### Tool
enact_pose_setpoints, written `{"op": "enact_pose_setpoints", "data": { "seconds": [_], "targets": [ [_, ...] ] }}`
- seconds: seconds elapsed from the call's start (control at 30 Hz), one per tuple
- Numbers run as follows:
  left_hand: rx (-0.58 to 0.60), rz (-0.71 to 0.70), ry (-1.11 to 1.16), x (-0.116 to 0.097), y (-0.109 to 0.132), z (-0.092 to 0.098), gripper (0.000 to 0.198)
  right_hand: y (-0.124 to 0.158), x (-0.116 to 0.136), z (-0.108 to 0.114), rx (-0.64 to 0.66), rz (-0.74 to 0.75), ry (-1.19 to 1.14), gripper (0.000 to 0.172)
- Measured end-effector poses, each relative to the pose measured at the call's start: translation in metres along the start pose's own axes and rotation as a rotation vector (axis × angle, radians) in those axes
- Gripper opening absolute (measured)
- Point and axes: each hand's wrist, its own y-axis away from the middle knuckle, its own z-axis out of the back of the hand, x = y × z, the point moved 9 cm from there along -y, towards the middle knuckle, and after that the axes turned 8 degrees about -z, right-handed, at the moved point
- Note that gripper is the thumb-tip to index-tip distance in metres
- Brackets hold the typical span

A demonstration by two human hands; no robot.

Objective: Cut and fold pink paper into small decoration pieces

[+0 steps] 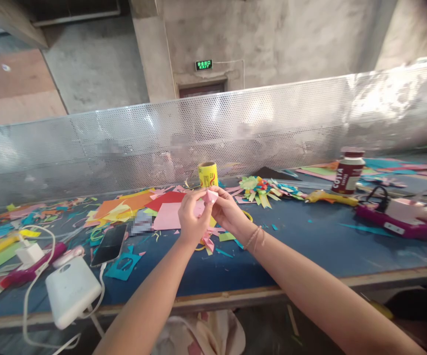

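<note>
A small folded piece of pink paper point(211, 197) is pinched between my two hands above the table. My left hand point(191, 214) grips its left side, and my right hand point(229, 212) closes on it from the right. Behind the hands stands a yellow cardboard tube point(208, 173). A flat pink sheet point(166, 216) lies just left of my left hand, with a red sheet point(167, 200) beyond it. Below my hands, a twisted pink paper scrap point(208, 243) rests on the blue tabletop point(228, 271).
Left are a phone point(110, 244) on a cable, a white power bank point(73, 291) at the edge and a teal cut-out point(123, 264). A paper-strip bundle point(263, 189), yellow glue gun point(331, 198), Costa bottle point(348, 172) and purple power strip point(394, 223) lie right. Perforated metal point(132, 148) backs the table.
</note>
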Motion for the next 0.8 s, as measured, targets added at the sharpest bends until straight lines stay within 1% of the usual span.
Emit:
{"op": "enact_pose_setpoints", "data": {
  "seconds": [0.1, 0.2, 0.47, 0.6, 0.7, 0.8],
  "targets": [
    [-0.019, 0.023, 0.004, 0.003, 0.002, 0.0, 0.014, 0.0, 0.0, 0.001, -0.013, 0.007, -0.006, 0.019],
    [-0.029, 0.057, 0.021, 0.007, 0.004, -0.001, 0.014, 0.0, 0.0, 0.0, -0.024, 0.012, -0.003, 0.019],
    [-0.048, 0.239, 0.151, 0.023, 0.012, -0.007, 0.017, 0.002, 0.002, -0.003, -0.059, 0.069, 0.055, 0.017],
    [-0.068, 0.3, 0.23, 0.029, 0.013, -0.007, 0.019, 0.001, 0.001, 0.002, -0.083, 0.074, 0.067, 0.017],
    [-0.039, 0.3, 0.209, 0.032, 0.011, -0.007, 0.019, -0.001, -0.002, 0.007, -0.082, 0.039, 0.051, 0.016],
    [-0.035, 0.247, 0.134, 0.029, 0.009, -0.004, 0.019, -0.003, -0.006, 0.008, -0.067, -0.005, 0.023, 0.018]
  ]
}}
